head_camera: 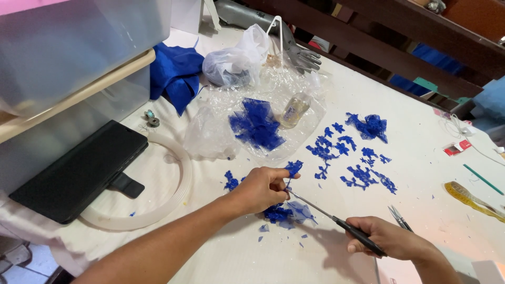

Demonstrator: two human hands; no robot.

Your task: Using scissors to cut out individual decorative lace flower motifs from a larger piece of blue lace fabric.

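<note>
Left hand (261,189) pinching blue lace (293,168) at 12 o'clock, right hand (392,239) at 4 o'clock, fingers closed round scissors (336,221), cut motifs (350,158) at 1 o'clock.

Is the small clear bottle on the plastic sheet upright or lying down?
Lying down: the small bottle rests on its side on the plastic sheet.
</note>
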